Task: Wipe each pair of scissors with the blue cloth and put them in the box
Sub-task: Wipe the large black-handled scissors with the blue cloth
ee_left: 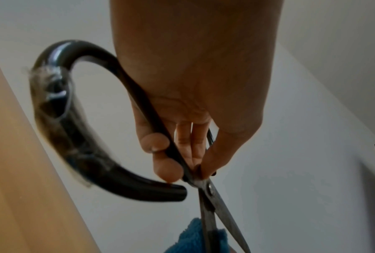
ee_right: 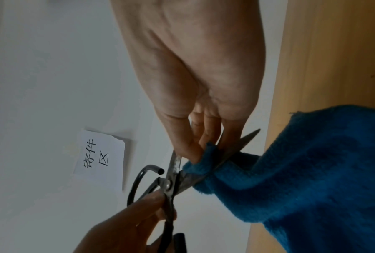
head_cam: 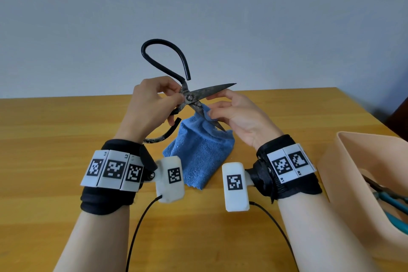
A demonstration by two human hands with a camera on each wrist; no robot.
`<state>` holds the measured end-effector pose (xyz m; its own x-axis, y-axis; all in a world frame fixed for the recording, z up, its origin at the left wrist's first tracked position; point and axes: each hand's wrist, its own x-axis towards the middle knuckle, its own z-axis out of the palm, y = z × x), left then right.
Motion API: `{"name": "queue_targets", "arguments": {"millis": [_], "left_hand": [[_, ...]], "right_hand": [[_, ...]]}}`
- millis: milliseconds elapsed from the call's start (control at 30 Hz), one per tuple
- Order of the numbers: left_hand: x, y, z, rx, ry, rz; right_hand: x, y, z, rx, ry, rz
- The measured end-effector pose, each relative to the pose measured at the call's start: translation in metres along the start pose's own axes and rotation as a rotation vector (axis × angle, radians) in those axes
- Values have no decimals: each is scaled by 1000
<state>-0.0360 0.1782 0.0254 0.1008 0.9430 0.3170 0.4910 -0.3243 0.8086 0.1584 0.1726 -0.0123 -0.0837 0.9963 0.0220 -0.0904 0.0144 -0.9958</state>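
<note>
My left hand grips the black scissors near the pivot, holding them up off the surface with the blades spread open. My right hand pinches the blue cloth around the lower blade, and the rest of the cloth hangs down to the surface between my wrists. The upper blade sticks out bare above my right fingers. The beige box sits at my right, with blue-handled scissors inside.
</note>
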Motion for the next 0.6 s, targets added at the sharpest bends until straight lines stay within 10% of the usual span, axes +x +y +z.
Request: {"name": "queue_targets", "arguments": {"millis": [600], "left_hand": [[-1, 2, -1, -8, 25, -11]], "right_hand": [[-1, -1, -3, -46, -8, -13]]}}
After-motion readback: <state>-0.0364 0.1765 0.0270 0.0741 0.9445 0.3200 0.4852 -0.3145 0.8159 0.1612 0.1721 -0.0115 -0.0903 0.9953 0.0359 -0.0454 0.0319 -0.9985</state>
